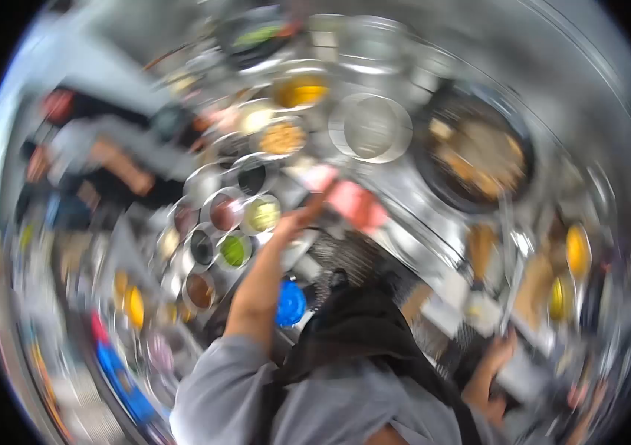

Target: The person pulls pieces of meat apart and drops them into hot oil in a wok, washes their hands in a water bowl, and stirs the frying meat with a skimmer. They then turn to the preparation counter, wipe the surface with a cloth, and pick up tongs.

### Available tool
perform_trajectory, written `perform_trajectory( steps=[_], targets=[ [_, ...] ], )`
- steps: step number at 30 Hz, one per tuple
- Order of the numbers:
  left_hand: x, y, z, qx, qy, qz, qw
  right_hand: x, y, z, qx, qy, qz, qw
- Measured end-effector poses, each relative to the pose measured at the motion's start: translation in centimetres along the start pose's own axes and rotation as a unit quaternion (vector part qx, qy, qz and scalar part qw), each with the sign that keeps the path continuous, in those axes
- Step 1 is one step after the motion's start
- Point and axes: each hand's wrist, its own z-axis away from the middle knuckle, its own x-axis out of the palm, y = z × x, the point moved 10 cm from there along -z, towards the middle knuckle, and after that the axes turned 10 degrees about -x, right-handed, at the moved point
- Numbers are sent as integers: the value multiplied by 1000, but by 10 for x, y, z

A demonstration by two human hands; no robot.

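Strong motion blur covers the view. My left hand (302, 216) reaches forward beside a folded red and pink cloth (357, 205); its fingers are smeared, and I cannot tell whether they touch the cloth. At the lower right, my right hand (501, 351) is closed around the lower end of a long-handled metal cooking utensil (510, 285). The utensil's shaft runs up to the rim of a dark wok (425, 159), where its head cannot be made out. Brownish food in liquid (482, 159) lies in the wok.
Several round containers of ingredients stand at my left, among them green bits (234, 251) and yellow-green pieces (263, 213). A metal bowl (369, 127) sits left of the wok. A blue round object (291, 304) is below my left forearm. Another person (96, 152) stands at far left.
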Motion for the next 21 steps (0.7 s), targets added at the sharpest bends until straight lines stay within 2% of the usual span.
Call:
perform_trajectory(
  steps=[1,2,3,4,6,7,8,9,14,15,17,21],
  targets=[
    [19,43,43,-68,-28,103,992,30,67,14,56,-25,26,998],
    [24,35,25,-62,-51,136,987,65,145,31,48,-54,1,997],
    [23,37,21,-74,-19,109,991,44,71,6,66,-187,136,971],
    [17,36,18,-96,36,62,993,52,78,10,141,-242,166,945],
    [16,39,18,-115,41,45,992,126,159,19,51,-443,64,893],
    [10,38,19,-111,53,54,991,138,184,14,13,-379,96,920],
    [14,40,22,-112,31,69,991,132,176,14,-19,-309,127,942],
    [24,46,36,-111,6,81,991,126,169,15,-13,-274,132,953],
    [51,67,80,-125,-143,160,969,124,124,-4,24,-222,100,970],
    [53,65,77,-126,-145,161,968,119,115,-8,28,-210,91,973],
    [69,65,73,-144,-218,187,947,109,97,-13,37,-183,76,979],
    [82,73,68,-168,-266,190,930,83,44,-27,46,-112,36,992]
  ],
)
